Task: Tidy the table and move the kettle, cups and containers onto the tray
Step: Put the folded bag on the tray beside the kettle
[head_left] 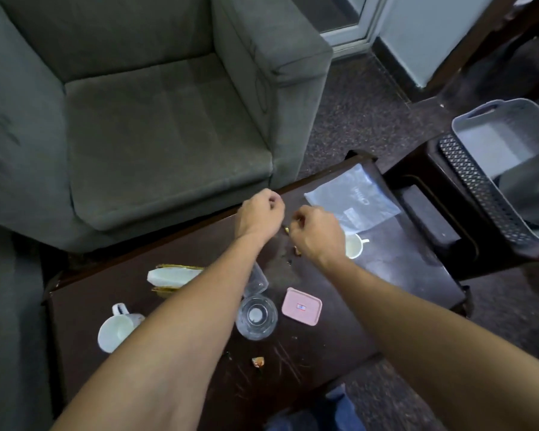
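Right hand (316,234), fingers curled, seems to pinch a small gold wrapper scrap (287,229) near the dark wooden table's (324,346) far edge; left hand (259,214) curled, contents untellable; litter-clearing step; next, the near-left white ceramic mug (115,332) needs carrying to the grey plastic tray (511,102) beyond the right end.

white cup (115,332), pink container (301,305) on table (386,290)

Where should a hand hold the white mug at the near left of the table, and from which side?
Hold the white mug by its handle. The loop sticks out on the far side, toward the armchair, free of other things. Probably come from the left, since the left forearm crosses close on its right.
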Demonstrator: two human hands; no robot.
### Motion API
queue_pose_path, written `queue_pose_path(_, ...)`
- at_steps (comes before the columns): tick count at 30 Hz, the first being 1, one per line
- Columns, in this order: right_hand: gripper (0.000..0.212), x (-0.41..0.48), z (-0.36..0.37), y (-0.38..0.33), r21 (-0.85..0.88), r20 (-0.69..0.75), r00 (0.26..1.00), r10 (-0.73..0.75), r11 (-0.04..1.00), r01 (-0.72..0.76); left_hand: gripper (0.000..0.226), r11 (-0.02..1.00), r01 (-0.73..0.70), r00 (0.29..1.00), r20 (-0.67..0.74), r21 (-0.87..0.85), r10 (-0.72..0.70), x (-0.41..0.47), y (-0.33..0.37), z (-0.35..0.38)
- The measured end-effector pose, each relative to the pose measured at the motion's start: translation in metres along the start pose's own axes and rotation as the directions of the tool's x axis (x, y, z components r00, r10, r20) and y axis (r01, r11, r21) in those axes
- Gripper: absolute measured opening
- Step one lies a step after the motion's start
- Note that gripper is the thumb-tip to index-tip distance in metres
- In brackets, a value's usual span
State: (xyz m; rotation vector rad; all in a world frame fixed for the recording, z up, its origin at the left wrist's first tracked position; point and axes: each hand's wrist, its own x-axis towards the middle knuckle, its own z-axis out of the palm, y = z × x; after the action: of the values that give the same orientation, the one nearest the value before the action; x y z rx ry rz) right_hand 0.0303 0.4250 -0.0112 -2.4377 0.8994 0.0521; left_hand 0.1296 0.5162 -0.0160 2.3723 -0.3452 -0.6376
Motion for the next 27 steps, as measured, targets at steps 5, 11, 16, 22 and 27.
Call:
queue_pose_path(5,0.025,0.021,-0.04,0.062,0.097,0.011,0.94,0.341,0.935,-0.34,0.033,0.979,0.187,0.97,0.173,-0.08,-0.171,0.004,0.044,0.055)
queue_pose_path(11,0.026,0.043,-0.057,0.15,0.246,0.159,0.765,0.624,0.726,-0.642,0.065,0.902,0.423,0.898,0.17,-0.09,-0.405,0.023,0.057,0.113)
queue_pose_path(16,0.031,0.072,-0.036,0.193,0.529,0.313,0.634,0.707,0.425,-0.735,0.061,0.809,0.502,0.86,0.082,-0.305,-0.503,0.057,0.06,0.14)
queue_pose_path(22,0.009,0.103,-0.014,0.204,0.705,0.313,0.651,0.692,0.29,-0.647,0.009,0.762,0.431,0.887,0.071,-0.483,-0.457,0.069,0.058,0.16)
queue_pose_path(27,0.025,0.106,-0.048,0.192,0.605,-0.068,0.935,0.349,0.759,-0.24,0.043,0.803,0.467,0.881,0.119,-0.37,-0.457,0.07,0.061,0.136)
